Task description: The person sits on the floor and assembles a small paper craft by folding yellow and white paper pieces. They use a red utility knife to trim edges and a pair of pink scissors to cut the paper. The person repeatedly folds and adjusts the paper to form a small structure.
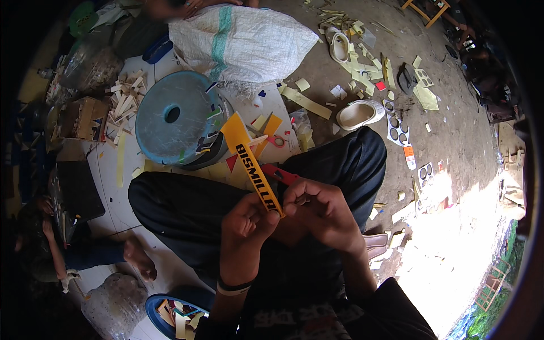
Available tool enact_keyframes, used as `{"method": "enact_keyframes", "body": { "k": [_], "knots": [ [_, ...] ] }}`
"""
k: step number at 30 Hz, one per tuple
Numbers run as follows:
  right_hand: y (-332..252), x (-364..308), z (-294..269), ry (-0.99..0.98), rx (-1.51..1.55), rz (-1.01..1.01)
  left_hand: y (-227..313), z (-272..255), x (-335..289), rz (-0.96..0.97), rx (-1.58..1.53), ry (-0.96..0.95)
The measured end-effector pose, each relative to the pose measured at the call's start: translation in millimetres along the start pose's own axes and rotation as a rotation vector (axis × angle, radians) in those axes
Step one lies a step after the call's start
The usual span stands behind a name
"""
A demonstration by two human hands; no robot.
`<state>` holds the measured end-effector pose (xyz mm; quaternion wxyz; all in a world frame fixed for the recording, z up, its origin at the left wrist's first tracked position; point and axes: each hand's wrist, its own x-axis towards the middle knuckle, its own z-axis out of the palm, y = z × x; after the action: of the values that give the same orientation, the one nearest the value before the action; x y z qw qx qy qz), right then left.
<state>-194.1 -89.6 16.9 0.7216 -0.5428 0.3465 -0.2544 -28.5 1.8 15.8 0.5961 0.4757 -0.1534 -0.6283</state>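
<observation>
the long, narrow yellow strip with bold black lettering (255,173) slants over the seated person's lap, its lower end pinched between the thumb and fingers of the left hand (246,224), while the right hand (326,218) has its fingers bunched close at that same end, though i cannot tell whether they grip it or only touch. it looks light, thin and smooth, probably springy yet easily creased, so it seems best held lightly by its edges near the end, with the far end supported against sagging.
</observation>
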Motion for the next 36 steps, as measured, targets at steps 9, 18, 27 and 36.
{"method": "enact_keyframes", "body": {
  "k": [9,18,27,36],
  "knots": [
    [1,-1,4,0.035,-0.023,-0.018,-1,0,0,0.023,0.052,0.001],
    [-7,2,15,0.070,-0.035,-0.038,6,10,-7,0.096,0.116,0.037],
    [-17,3,14,0.024,0.008,-0.071,2,10,-14,0.149,0.162,0.056],
    [-12,4,7,-0.048,-0.003,-0.050,-7,15,-15,0.179,0.241,0.151]
  ]
}}
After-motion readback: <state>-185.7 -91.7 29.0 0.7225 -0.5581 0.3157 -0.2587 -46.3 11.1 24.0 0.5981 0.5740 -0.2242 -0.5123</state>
